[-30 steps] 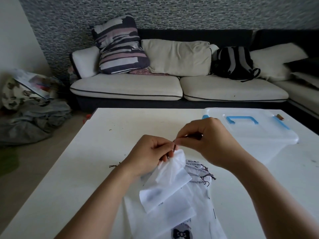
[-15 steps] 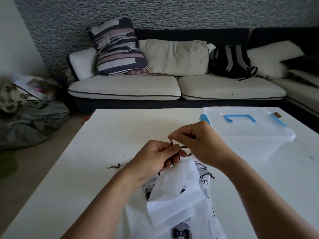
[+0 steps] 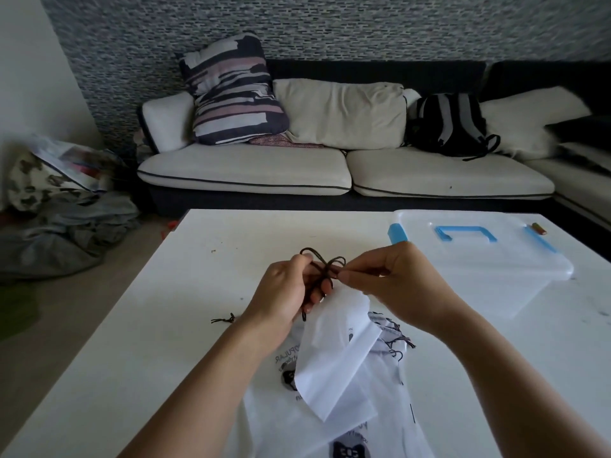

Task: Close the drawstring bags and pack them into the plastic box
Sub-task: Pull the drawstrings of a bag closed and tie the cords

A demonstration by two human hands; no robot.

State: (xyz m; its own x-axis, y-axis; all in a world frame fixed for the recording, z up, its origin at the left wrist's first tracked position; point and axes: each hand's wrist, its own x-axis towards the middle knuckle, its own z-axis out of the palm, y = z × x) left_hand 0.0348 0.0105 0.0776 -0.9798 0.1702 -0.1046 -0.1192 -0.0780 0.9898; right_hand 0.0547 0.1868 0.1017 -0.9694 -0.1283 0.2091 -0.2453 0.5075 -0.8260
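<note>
white drawstring bag (image 3: 334,355) lifted, plastic box (image 3: 489,269) lidded

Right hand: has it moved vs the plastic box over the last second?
Cannot tell: the camera shifts. The right hand pinches the cord just left of the plastic box, much as before.

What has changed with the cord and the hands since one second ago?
The dark cord, pinched short before, now stands in loops between the left hand and right hand; both hold it. The white bag still hangs below; the plastic box stays lidded.
</note>
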